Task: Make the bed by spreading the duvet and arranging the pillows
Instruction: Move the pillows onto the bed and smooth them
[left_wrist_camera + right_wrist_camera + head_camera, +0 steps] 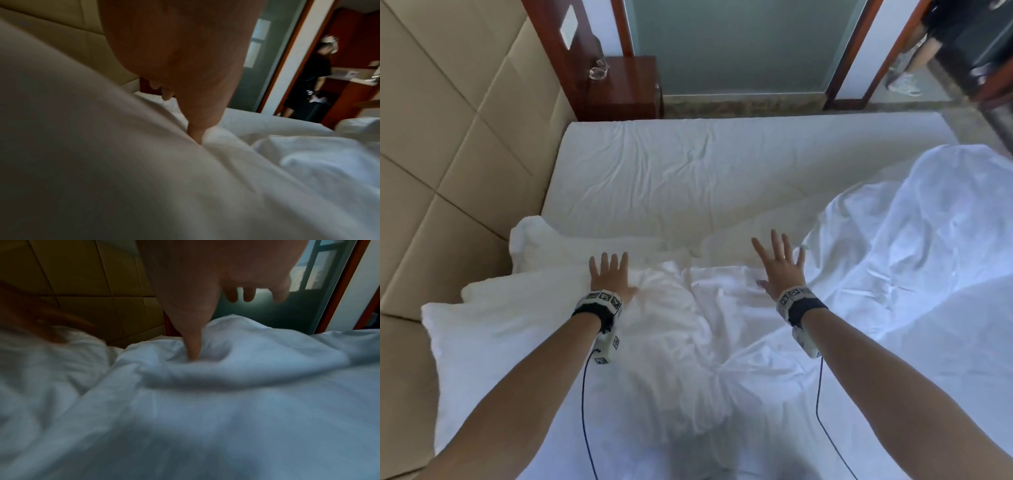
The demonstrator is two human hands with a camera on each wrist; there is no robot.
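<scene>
A white pillow (524,335) lies at the near left of the bed, against the headboard side, with a second pillow (534,240) just beyond it. My left hand (608,274) lies flat on the near pillow with its fingers straight; its thumb (196,133) presses into the fabric. The crumpled white duvet (893,274) covers the near and right part of the bed. My right hand (779,265) is spread open over the duvet's upper edge, and its thumb (193,347) touches the cloth. The far half of the mattress (688,164) shows only a wrinkled sheet.
A padded beige headboard (441,144) runs along the left. A dark wooden nightstand (626,89) with a glass object stands beyond the bed's far corner, next to a frosted glass panel (739,44). Another person (914,58) stands in the doorway at the far right.
</scene>
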